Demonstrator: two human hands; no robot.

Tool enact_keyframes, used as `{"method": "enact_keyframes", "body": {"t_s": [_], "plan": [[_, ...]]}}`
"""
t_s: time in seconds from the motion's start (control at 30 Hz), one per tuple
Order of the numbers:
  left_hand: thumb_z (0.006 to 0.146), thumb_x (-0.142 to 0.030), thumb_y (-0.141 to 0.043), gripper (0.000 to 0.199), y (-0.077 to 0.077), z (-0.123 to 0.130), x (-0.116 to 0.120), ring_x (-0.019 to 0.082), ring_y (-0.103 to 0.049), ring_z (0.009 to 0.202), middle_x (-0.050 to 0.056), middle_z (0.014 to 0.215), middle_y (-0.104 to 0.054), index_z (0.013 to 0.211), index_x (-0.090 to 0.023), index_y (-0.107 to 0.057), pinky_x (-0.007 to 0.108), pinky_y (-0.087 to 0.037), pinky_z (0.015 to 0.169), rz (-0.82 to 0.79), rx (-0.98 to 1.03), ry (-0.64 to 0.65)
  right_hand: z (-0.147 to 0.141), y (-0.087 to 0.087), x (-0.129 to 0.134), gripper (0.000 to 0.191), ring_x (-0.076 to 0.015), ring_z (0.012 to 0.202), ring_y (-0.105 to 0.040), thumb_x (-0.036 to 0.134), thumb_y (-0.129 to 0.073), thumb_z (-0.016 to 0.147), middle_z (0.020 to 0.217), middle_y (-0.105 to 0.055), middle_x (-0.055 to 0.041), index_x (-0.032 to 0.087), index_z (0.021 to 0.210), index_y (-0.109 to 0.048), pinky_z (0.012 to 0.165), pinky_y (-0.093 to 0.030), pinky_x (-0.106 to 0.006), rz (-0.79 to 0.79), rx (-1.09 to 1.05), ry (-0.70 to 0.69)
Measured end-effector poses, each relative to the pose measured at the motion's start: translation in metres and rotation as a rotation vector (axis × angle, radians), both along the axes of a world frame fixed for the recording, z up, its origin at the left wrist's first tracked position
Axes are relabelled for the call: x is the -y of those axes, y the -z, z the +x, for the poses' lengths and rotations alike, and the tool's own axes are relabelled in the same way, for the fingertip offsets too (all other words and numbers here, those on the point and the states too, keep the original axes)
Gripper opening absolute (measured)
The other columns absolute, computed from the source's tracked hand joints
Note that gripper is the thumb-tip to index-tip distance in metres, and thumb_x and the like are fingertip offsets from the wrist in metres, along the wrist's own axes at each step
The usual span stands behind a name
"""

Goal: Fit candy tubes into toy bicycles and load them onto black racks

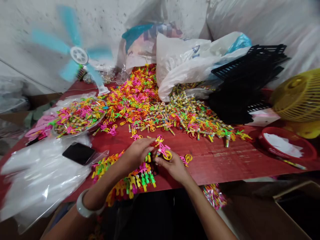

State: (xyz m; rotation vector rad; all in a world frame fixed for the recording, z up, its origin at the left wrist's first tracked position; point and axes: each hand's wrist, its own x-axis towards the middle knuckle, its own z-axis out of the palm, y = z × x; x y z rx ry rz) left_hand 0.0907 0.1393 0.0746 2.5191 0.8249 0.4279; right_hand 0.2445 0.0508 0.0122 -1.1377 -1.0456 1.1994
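My right hand (pixel 175 168) is closed round a small plastic toy bicycle (pixel 164 150), pink with yellow wheels, and a short printed tube seems to lie beside it at the fingertips. My left hand (pixel 138 151) comes in from the left with its fingers bent together against the same cluster. What its fingertips hold is hidden. Below and left of my hands, many toy figures (pixel 135 181) in green, yellow, orange and pink stand in rows at the table's front edge. A pink and yellow toy bicycle (pixel 185 160) lies just right of my right hand.
A large heap of plastic toys (pixel 140 93) and printed tubes (pixel 185 106) covers the back of the red table (pixel 212 163). Around it are a filled bowl (pixel 80 125), phone (pixel 78 153), plastic bags (pixel 50 180), black trays (pixel 235 90), red basket (pixel 307 150) and spinning blue fan (pixel 79 55).
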Motion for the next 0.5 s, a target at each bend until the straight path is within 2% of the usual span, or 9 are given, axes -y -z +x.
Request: {"method": "enact_keyframes", "body": {"t_s": [0.1,0.2,0.27,0.37,0.43,0.5], "plan": [[0.086,-0.016,-0.049,0.026,-0.01,0.01,-0.005,0.017,-0.067,0.096,0.004,0.104,-0.072,0.107,-0.018,-0.064,0.029,-0.054,0.085,-0.158,0.049,-0.038,0.005,-0.008,0.002,0.025,-0.0146,0.064,-0.055,0.042,-0.07,0.074,0.071,-0.061,0.0013,0.019,0.083,-0.063,0.064,-0.046,-0.028,0.003,-0.003,-0.006],[0.084,-0.017,-0.051,0.02,-0.01,0.017,-0.006,0.016,-0.068,0.088,0.001,0.094,-0.073,0.097,-0.02,-0.066,0.029,-0.055,0.081,-0.17,0.077,-0.114,0.006,-0.008,0.002,0.026,-0.014,0.061,-0.053,0.042,-0.07,0.074,0.068,-0.06,0.0019,0.019,0.083,-0.063,0.06,-0.045,-0.027,-0.014,-0.003,0.001],[0.084,-0.018,-0.05,0.025,-0.007,0.017,-0.007,0.018,-0.067,0.094,0.003,0.101,-0.072,0.104,-0.02,-0.066,0.032,-0.053,0.087,-0.127,0.049,-0.118,0.005,0.0,-0.002,0.024,-0.0142,0.062,-0.053,0.041,-0.069,0.073,0.068,-0.06,0.0021,0.019,0.082,-0.062,0.06,-0.045,-0.026,-0.004,0.03,0.026],[0.086,-0.018,-0.049,0.036,-0.003,0.014,-0.01,0.021,-0.062,0.109,0.009,0.12,-0.066,0.12,-0.016,-0.059,0.037,-0.049,0.096,-0.066,-0.028,-0.125,0.001,0.017,-0.013,0.018,-0.017,0.069,-0.057,0.035,-0.067,0.074,0.075,-0.064,0.0001,0.02,0.083,-0.064,0.068,-0.047,-0.029,0.046,0.176,0.137],[0.088,-0.02,-0.047,0.036,-0.002,0.01,-0.012,0.022,-0.062,0.111,0.011,0.12,-0.066,0.122,-0.013,-0.058,0.038,-0.049,0.096,-0.041,-0.075,-0.121,-0.003,0.029,-0.021,0.012,-0.019,0.073,-0.059,0.031,-0.064,0.075,0.078,-0.066,-0.001,0.02,0.082,-0.065,0.072,-0.047,-0.032,0.067,0.308,0.204],[0.089,-0.022,-0.045,0.032,0.001,0.004,-0.013,0.022,-0.064,0.107,0.01,0.115,-0.069,0.116,-0.016,-0.061,0.037,-0.05,0.094,-0.024,-0.109,-0.092,-0.009,0.038,-0.029,0.01,-0.0196,0.073,-0.06,0.027,-0.061,0.077,0.078,-0.067,-0.0014,0.021,0.083,-0.066,0.071,-0.048,-0.032,0.07,0.383,0.203]]}}
